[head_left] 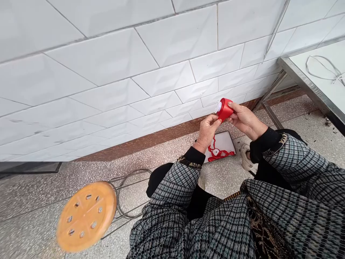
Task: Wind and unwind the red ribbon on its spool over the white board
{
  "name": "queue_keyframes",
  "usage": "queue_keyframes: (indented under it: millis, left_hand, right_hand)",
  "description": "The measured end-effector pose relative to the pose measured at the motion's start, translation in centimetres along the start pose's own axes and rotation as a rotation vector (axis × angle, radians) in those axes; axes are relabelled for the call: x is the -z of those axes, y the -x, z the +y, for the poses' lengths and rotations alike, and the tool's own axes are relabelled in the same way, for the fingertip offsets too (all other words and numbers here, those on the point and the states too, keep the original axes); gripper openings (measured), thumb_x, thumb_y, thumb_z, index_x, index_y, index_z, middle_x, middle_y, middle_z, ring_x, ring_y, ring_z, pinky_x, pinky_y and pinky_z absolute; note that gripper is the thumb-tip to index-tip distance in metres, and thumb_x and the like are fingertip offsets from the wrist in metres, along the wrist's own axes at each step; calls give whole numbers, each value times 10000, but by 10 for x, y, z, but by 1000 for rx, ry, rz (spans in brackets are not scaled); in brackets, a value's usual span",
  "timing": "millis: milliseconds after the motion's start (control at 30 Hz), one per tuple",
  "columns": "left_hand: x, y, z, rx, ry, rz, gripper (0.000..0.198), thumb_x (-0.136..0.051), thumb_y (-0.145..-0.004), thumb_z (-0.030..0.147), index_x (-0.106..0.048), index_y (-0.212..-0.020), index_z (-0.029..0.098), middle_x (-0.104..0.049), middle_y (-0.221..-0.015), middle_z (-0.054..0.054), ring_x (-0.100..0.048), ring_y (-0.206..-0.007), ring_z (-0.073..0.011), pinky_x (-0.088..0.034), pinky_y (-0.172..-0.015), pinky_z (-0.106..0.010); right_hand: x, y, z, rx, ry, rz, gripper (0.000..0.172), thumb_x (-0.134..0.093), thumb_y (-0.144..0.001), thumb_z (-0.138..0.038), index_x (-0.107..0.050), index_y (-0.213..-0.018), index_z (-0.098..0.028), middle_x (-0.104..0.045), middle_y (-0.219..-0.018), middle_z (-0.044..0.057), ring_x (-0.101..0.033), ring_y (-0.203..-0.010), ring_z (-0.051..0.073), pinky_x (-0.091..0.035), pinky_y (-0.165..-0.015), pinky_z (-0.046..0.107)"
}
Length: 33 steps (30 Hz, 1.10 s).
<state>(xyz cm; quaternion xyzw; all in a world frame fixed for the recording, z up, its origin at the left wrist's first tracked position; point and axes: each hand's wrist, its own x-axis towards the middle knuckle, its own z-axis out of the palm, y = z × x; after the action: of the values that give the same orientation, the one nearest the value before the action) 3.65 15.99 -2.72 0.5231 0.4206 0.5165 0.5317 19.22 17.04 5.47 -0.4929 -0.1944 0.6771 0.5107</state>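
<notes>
A roll of red satin ribbon (225, 108) on a white plastic core is held up in front of me, between both hands. My right hand (244, 118) grips the roll from its right side, thumb on top. On the left, my left hand (208, 131) pinches the ribbon at the roll's lower edge between thumb and fingers. Below the hands, a shallow tray with a white bottom (226, 142) lies on the floor. Loose red ribbon (219, 154) and a small white round piece (216, 152) rest in it; part of the tray is behind my left hand.
At the lower left stands a stool with a round orange seat (86, 216) and metal legs. A white tiled wall (161, 79) rises ahead. To the right is a metal-edged table (302, 72) with a looped cable (323, 68) on it. My shoe (245, 158) is beside the tray.
</notes>
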Motion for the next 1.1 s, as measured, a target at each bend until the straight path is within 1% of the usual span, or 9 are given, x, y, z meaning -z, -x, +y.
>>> queue_keyframes:
  millis: [67,167,267,333,467,567,733,867,1100]
  left_hand:
    - [-1,1,0,57,57,-6,268,-816,-808,437,-709,-858,196,-693,-823,1,-585,-751,-132,-497,-771,-289]
    - [-6,4,2,89,126,-6,280,-828,-797,433,-697,-877,199,-686,-828,-3,-567,-729,-123,-485,-740,-281]
    - [-11,7,4,137,175,-7,344,-798,-828,526,-675,-917,218,-604,-726,19,-482,-620,-117,-420,-615,-275]
    - [-13,9,4,143,147,15,377,-761,-860,583,-667,-933,226,-576,-695,22,-453,-595,-123,-398,-587,-279]
    - [-12,10,6,24,-38,49,338,-785,-858,539,-693,-897,217,-706,-881,-36,-604,-801,-166,-504,-765,-313]
    - [-10,8,8,6,-71,37,271,-803,-847,465,-714,-891,213,-734,-941,-53,-651,-886,-187,-524,-846,-333]
    - [-14,2,7,40,-69,82,263,-880,-756,353,-729,-906,198,-735,-927,-48,-644,-867,-184,-513,-814,-322]
    - [-22,0,5,85,-20,162,265,-877,-776,324,-751,-960,180,-758,-936,-55,-646,-830,-167,-514,-824,-329]
    - [-29,-4,11,48,74,268,246,-889,-785,349,-740,-895,188,-748,-886,-31,-636,-791,-147,-520,-780,-305]
  right_hand:
    - [1,-1,1,12,10,8,331,-803,-895,-266,-539,-706,-198,-444,-512,-75,-398,-459,59,-431,-496,174]
    - [0,-2,3,30,23,14,333,-811,-880,-261,-539,-699,-196,-490,-527,-58,-422,-466,62,-421,-483,179]
    - [-1,-2,3,53,44,18,343,-840,-858,-274,-542,-704,-202,-501,-524,-53,-430,-472,71,-403,-464,188]
    - [-2,-2,4,61,54,22,369,-851,-851,-285,-525,-697,-208,-499,-518,-51,-425,-468,76,-394,-456,195]
    - [-1,-5,6,84,65,32,373,-867,-840,-305,-536,-698,-208,-507,-537,-45,-462,-478,86,-395,-460,206]
    - [-1,-6,7,120,82,31,387,-886,-820,-328,-544,-686,-207,-516,-550,-43,-481,-490,90,-403,-478,211]
    - [-9,0,7,225,137,49,282,-845,-806,-313,-634,-678,-178,-603,-613,-14,-494,-533,85,-403,-527,216]
    - [-16,1,11,323,178,67,205,-808,-787,-310,-681,-690,-180,-633,-664,-13,-495,-576,96,-402,-558,230]
    - [-15,-8,17,554,458,96,90,-736,-811,-250,-714,-738,-203,-535,-646,-41,-425,-642,116,-379,-620,238]
